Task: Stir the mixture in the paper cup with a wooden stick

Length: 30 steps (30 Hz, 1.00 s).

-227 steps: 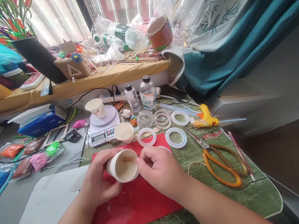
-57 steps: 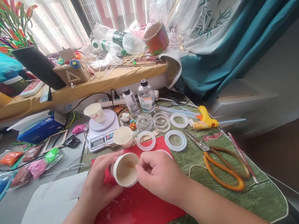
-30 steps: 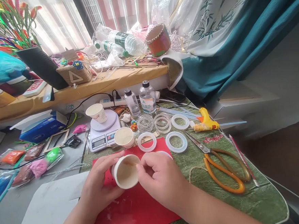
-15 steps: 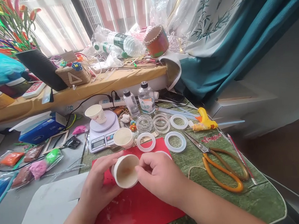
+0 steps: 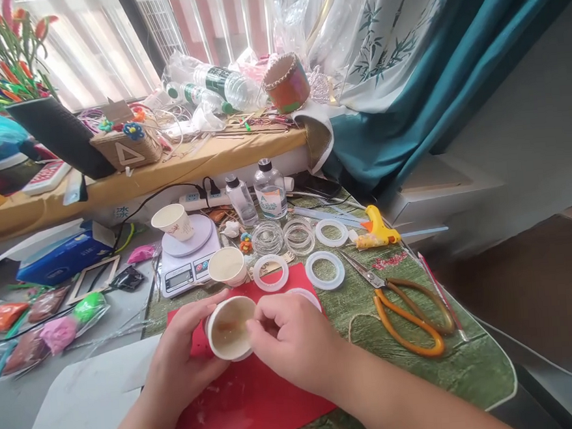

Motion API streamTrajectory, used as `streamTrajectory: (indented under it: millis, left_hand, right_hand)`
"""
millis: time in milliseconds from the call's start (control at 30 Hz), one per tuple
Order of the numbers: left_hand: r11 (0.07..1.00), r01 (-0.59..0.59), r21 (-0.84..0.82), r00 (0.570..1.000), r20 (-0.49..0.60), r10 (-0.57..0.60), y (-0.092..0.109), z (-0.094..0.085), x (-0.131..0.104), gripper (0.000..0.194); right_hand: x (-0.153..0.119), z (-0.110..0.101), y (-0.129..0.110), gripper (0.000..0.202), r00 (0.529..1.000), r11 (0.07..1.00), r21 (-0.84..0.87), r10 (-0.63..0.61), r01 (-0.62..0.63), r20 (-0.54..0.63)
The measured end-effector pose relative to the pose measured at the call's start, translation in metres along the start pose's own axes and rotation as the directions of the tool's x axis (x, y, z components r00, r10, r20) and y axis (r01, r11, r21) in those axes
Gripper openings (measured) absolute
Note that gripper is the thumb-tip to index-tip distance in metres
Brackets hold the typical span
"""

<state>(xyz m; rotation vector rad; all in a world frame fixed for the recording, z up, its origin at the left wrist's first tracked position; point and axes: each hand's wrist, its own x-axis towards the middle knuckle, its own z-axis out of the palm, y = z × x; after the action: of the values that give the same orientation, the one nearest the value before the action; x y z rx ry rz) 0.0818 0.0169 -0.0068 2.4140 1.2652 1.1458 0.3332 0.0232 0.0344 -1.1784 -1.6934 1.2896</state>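
Note:
My left hand (image 5: 185, 355) is wrapped round the side of a paper cup (image 5: 231, 329), tilted so its inside faces me, above a red sheet (image 5: 250, 403). A brownish patch shows inside the cup. At the cup's right rim, the fingers of my right hand (image 5: 292, 341) are pinched together; what they hold, if anything, is hidden. A second paper cup (image 5: 227, 267) stands just behind. Another cup (image 5: 173, 222) sits on a white kitchen scale (image 5: 191, 254). White ring moulds (image 5: 270, 272) lie behind my right hand.
Orange-handled scissors (image 5: 410, 310), a yellow glue gun (image 5: 378, 227) and a pencil (image 5: 441, 295) lie on the right. Two clear bottles (image 5: 271, 192) stand at the back. Bagged coloured clay (image 5: 59, 333) and a blue box (image 5: 66, 253) are at the left.
The whole view has shifted, so most things appear further left. Both hands stay at the cup, and more of the brownish patch inside it shows.

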Motion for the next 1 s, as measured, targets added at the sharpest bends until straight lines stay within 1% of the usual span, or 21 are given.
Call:
streamTrajectory:
  millis: [67, 167, 267, 300, 400, 467, 533, 567, 667, 767, 833, 933, 1000]
  left_hand:
    - [1.0, -0.006, -0.007, 1.0, -0.01, 0.006, -0.0006, -0.0001, -0.0004, 0.058]
    - [1.0, 0.006, -0.016, 1.0, -0.017, -0.006, -0.0013, 0.0005, -0.0024, 0.058]
    - [0.999, 0.038, -0.007, 0.999, 0.006, -0.038, -0.0015, 0.0014, -0.0051, 0.059]
    - [0.999, 0.049, -0.002, 0.999, 0.015, -0.049, -0.0015, 0.0016, -0.006, 0.06]
    - [0.998, 0.062, -0.014, 0.998, 0.016, -0.062, -0.0014, 0.0013, -0.0077, 0.062]
    - [0.997, 0.06, -0.043, 0.998, 0.012, -0.06, -0.0014, 0.0009, -0.008, 0.06]
    - [0.996, 0.056, -0.065, 0.998, 0.013, -0.055, -0.0014, 0.0006, -0.0074, 0.059]
    - [0.996, 0.049, -0.07, 0.999, 0.014, -0.048, -0.0014, 0.0005, -0.0069, 0.059]
    - [0.997, 0.021, -0.068, 1.0, 0.012, -0.02, -0.0016, 0.0004, -0.005, 0.061]
    - [0.998, 0.002, -0.068, 1.0, 0.008, -0.002, -0.0018, 0.0003, -0.0035, 0.062]
    - [0.997, -0.004, -0.073, 1.0, 0.009, 0.005, -0.0017, 0.0, -0.0029, 0.063]
    - [0.997, -0.003, -0.078, 1.0, 0.007, 0.003, -0.001, -0.0003, -0.0021, 0.063]
    - [0.997, -0.004, -0.076, 1.0, 0.001, 0.004, -0.0003, -0.0003, -0.0016, 0.063]
  right_hand:
    - [0.0008, -0.0002, 0.0008, 0.033, 0.999, 0.998, -0.052, -0.037, 0.036, -0.021]
    - [0.0024, -0.0005, 0.0027, 0.033, 0.998, 0.998, -0.037, -0.052, 0.054, 0.031]
    - [0.0036, -0.0018, 0.0037, 0.031, 0.996, 0.993, -0.088, -0.079, 0.075, -0.045]
    - [0.0035, -0.0023, 0.0034, 0.03, 0.996, 0.992, -0.1, -0.078, 0.072, -0.054]
    - [0.0017, -0.0031, 0.0007, 0.031, 0.997, 0.995, -0.055, -0.079, 0.079, 0.01]
    - [-0.0002, -0.0025, -0.0014, 0.032, 0.992, 0.993, -0.022, -0.113, 0.114, 0.047]
    - [-0.0015, -0.0016, -0.0022, 0.032, 0.99, 0.992, -0.004, -0.126, 0.126, 0.069]
    - [-0.0016, -0.0013, -0.0019, 0.032, 0.992, 0.994, -0.002, -0.111, 0.111, 0.065]
    - [-0.0007, -0.0014, 0.001, 0.03, 0.999, 0.999, 0.003, -0.051, 0.051, -0.013]
    - [0.0, -0.0015, 0.0036, 0.028, 0.991, 0.995, -0.031, -0.098, 0.095, -0.093]
    - [-0.0007, -0.0006, 0.0039, 0.03, 0.991, 0.993, -0.051, -0.111, 0.107, -0.072]
    - [-0.0018, 0.0014, 0.0029, 0.03, 0.998, 0.998, -0.002, -0.063, 0.063, 0.02]
    - [-0.0015, 0.002, 0.0022, 0.029, 0.998, 0.998, 0.004, -0.065, 0.065, 0.006]
